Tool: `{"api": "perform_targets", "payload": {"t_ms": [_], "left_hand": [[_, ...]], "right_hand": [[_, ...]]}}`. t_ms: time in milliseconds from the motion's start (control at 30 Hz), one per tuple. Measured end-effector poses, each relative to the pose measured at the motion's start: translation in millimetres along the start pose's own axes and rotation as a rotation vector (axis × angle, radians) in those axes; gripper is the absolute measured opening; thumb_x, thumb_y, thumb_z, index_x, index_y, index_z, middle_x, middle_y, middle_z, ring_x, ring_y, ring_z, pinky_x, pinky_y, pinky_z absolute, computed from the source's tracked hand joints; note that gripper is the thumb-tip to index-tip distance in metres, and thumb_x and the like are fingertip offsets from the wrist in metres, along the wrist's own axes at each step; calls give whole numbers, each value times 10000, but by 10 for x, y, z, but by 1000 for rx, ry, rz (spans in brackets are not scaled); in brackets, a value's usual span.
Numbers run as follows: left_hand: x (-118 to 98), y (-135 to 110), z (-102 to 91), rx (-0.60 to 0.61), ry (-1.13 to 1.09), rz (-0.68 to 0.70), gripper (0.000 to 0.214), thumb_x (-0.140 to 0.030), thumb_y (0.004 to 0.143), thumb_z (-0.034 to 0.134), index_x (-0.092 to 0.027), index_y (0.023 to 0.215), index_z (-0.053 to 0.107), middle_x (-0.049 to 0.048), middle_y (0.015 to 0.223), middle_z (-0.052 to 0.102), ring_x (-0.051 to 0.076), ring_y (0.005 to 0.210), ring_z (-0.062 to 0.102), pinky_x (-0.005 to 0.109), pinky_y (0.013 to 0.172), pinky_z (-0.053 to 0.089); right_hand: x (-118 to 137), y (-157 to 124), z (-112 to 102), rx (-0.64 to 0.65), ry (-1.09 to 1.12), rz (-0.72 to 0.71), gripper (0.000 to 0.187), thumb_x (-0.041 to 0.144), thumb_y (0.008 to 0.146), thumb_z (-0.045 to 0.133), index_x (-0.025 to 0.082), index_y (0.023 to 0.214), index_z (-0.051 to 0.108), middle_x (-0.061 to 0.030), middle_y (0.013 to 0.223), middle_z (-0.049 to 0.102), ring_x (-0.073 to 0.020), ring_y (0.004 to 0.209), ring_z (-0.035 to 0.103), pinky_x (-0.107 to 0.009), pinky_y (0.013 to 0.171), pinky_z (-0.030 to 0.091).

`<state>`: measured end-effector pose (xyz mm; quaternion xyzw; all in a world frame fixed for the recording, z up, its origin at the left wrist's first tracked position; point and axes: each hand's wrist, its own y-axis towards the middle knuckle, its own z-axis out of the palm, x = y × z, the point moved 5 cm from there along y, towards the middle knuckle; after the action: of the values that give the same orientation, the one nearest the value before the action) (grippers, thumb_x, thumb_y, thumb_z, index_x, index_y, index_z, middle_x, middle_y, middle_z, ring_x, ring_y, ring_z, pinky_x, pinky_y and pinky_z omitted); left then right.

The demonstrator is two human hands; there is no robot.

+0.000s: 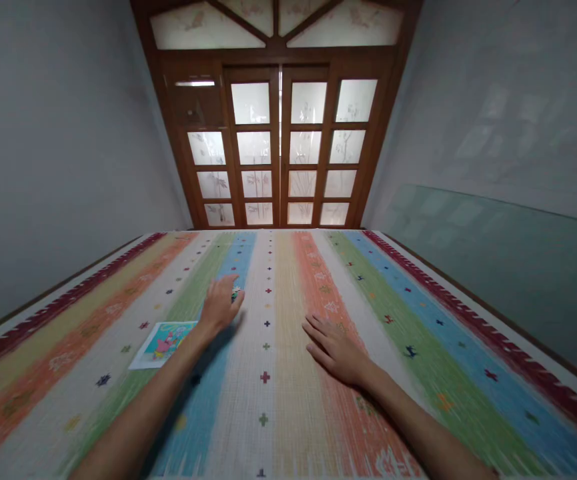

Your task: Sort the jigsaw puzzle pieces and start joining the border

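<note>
My left hand hovers over the blue stripe of the striped cloth, thumb and fingers apart in a curved shape. In the gap between them shows a small green and white item, too small and partly covered to name; no grip on it is visible. A printed picture with a pink cartoon figure on a turquoise ground lies flat beside my left forearm, which hides its right part. My right hand rests palm down on the orange stripe, its fingers stretched out and holding nothing.
The striped cloth covers the wide surface up to its far edge. Beyond stands a wooden door with frosted panes. White walls rise on both sides, and a pale green glass panel leans along the right one.
</note>
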<state>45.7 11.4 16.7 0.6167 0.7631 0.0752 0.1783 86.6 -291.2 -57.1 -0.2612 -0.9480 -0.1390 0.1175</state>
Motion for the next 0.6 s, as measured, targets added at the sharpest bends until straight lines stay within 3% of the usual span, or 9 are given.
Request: {"api": "perform_targets", "payload": {"t_ms": [133, 200, 367, 600], "left_hand": [[200, 101, 118, 39, 48, -174, 624, -436, 1018, 390, -70, 1522, 442, 224, 1608, 419, 457, 1517, 301, 717, 1214, 168], [275, 137, 192, 71, 56, -236, 655, -475, 1017, 392, -60, 1521, 449, 231, 1615, 404, 470, 1522, 284, 709, 1212, 179], [408, 214, 336, 136, 40, -357, 653, -512, 1049, 272, -96, 1504, 487, 238, 1541, 506, 443, 1458, 422, 664, 1151, 340], [374, 269, 480, 153, 34, -392, 660, -551, 1047, 233, -154, 1489, 521, 179, 1614, 430, 476, 1501, 324, 717, 1163, 267]], "right_hand": [[1, -3, 1, -4, 6, 0, 568, 433, 1079, 412, 153, 1570, 467, -165, 1625, 390, -311, 1522, 349, -557, 1249, 291], [0, -5, 3, -16, 14, -4, 561, 427, 1076, 418, 169, 1571, 468, -158, 1624, 393, -308, 1522, 350, -559, 1249, 290], [5, -1, 7, -8, 4, -1, 566, 411, 1070, 418, 137, 1562, 477, -174, 1624, 382, -318, 1523, 343, -568, 1249, 283], [2, -6, 1, -18, 11, -4, 558, 422, 1072, 418, 178, 1571, 470, -148, 1625, 400, -308, 1522, 350, -558, 1249, 291]]}}
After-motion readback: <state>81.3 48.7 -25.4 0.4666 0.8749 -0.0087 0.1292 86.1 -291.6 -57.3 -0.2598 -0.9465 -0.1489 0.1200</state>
